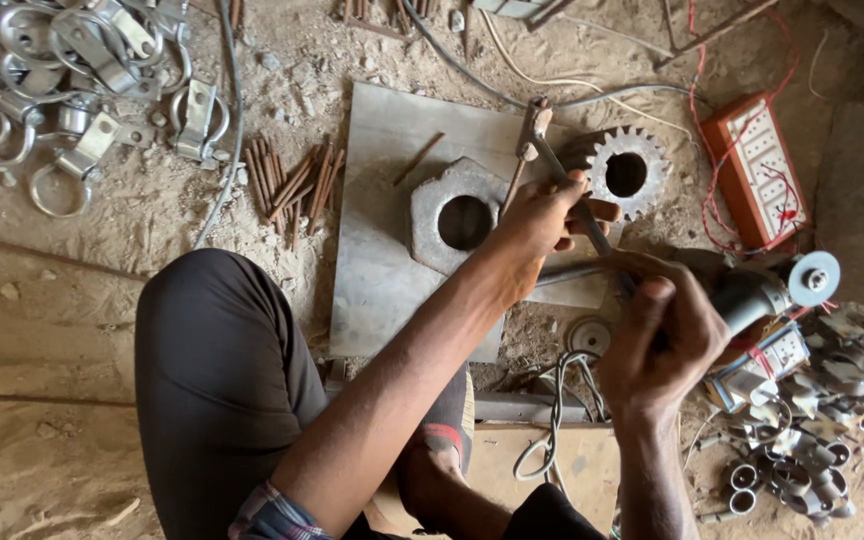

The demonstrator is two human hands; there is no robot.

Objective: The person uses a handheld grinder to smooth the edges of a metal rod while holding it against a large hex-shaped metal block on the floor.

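Over the steel plate (382,290), a thin metal rod (584,215) w/ a clamp-like head runs from the left hand (542,225) down to the right hand (657,335). Left fingers curled shut around the rod mid-length; right fingers closed on its lower end, just beside the angle grinder (762,290). Big hex nut (457,215) and gear (627,172) sit right under the rod. Risks, my read: rod slips, head drops on the nut; grinder disc (exposed, close to knuckles) could nick the right hand; loose red wires (712,190) nearby could snag.

Dark trousers (217,370), rolled plaid sleeve (270,515)
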